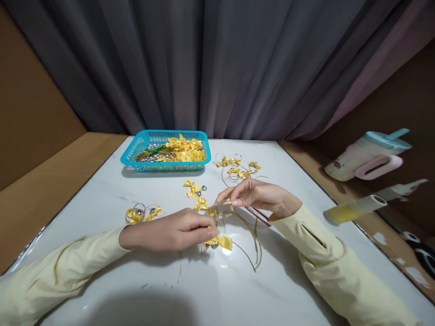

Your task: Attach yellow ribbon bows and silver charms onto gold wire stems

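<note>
My left hand [180,228] is closed, thumb and fingertips pinching a yellow ribbon bow [222,242] with a small silver bell under it. Just beyond, my right hand [253,194] pinches a thin gold cord [227,203] between thumb and forefinger. A slim pinkish metal tool [258,216], perhaps tweezers, shows below the right palm; whether it is gripped or lying on the table I cannot tell. Loose gold cords [253,233] hang and curl beneath the right hand. More yellow bows [193,188] with silver bells lie right beyond the hands.
A blue basket [165,168] at the back holds yellow bows, silver bells and a tied cord bundle. Corded bows [239,173] lie right of it, others [136,214] by my left wrist. At right stand a tumbler [369,154], a yellow-filled bottle [353,209] and black-handled scissors [424,258].
</note>
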{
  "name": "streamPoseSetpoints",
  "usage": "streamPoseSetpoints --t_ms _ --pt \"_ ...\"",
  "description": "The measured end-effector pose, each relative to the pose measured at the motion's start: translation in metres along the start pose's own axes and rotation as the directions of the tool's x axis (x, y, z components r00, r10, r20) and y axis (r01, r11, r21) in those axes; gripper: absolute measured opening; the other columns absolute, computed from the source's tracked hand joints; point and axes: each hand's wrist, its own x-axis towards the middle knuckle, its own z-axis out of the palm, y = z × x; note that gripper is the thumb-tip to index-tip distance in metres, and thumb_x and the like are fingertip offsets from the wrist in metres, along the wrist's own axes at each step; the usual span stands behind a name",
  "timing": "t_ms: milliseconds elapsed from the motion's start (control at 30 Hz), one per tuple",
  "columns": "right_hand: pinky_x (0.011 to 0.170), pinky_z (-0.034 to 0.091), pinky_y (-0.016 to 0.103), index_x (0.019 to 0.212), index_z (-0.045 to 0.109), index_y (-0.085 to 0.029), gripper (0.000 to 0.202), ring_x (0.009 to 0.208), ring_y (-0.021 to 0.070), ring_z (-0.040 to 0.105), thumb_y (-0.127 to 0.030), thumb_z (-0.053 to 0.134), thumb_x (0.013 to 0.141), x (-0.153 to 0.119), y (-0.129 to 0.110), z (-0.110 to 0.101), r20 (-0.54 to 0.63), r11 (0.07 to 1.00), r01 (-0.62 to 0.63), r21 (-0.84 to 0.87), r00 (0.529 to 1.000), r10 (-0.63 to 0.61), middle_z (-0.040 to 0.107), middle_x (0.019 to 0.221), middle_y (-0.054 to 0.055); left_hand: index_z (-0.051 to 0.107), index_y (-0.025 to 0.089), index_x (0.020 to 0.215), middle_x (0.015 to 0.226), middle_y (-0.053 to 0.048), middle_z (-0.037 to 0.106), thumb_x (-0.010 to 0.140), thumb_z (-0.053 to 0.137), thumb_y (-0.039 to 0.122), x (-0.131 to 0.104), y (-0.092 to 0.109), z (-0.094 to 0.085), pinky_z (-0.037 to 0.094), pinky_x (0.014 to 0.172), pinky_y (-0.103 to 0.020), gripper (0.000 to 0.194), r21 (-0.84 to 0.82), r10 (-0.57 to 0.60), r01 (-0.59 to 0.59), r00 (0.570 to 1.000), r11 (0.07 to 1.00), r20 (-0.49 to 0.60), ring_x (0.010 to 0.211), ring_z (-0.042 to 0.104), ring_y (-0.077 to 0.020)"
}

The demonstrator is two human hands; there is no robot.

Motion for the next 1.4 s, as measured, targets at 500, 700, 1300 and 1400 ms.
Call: streamPoseSetpoints --t_ms 500,700,1300,1400 --pt "0.067 0.041 0.025 0.068 0.071 -0.015 0.01 0.068 0.0096 0.053 -0.008 0.066 0.072 -0.046 -0.039 0.049 0.034 0.933 0.015 -0.36 0.999 -0.003 0.06 0.076 0.001 0.036 0.018 0.066 0.061 0.005 0.035 0.095 0.03 0.026 -0.002 0.0 0.006 0.029 0.056 -0.024 0.03 0.27 0.04 0.042 0.956 0.962 -0.292 0.056 0.034 -0.0099" --pt "0.075 0.04 0.026 0.063 0.07 -0.017 0.012 0.077 0.0114 0.051 -0.011 0.066 0.072 -0.031 -0.026 0.072 -0.236 0.815 -0.003 -0.58 0.958 -0.165 0.051 0.084 0.002 0.043 0.016 0.073 0.066 0.001 0.043 0.094 0.028 0.016 -0.009 0.003 0.007 0.033 0.057 -0.025 0.026 0.559 0.284 -0.122 0.935 0.82 -0.213 0.058 0.038 -0.012" --pt "0.07 0.046 0.027 0.066 0.069 -0.017 0.01 0.073 0.0114 0.056 -0.016 0.064 0.074 -0.025 -0.018 0.07 -0.22 0.925 0.097 -0.368 0.957 -0.188 0.058 0.081 0.002 0.048 0.014 0.075 0.068 -0.004 0.048 0.094 0.025 0.014 -0.009 0.0 0.005 0.039 0.059 -0.026 0.03 0.624 0.413 -0.227 0.895 0.748 -0.169 0.061 0.04 -0.0145" --pt "0.07 0.045 0.026 0.066 0.069 -0.015 0.012 0.072 0.0116 0.056 -0.011 0.06 0.075 -0.027 -0.02 0.074 -0.254 0.894 0.072 -0.442 0.946 -0.202 0.058 0.081 0.002 0.048 0.014 0.076 0.068 -0.004 0.048 0.094 0.024 0.015 -0.008 -0.001 0.004 0.039 0.06 -0.026 0.03 0.615 0.402 -0.227 0.902 0.755 -0.16 0.061 0.04 -0.0147"
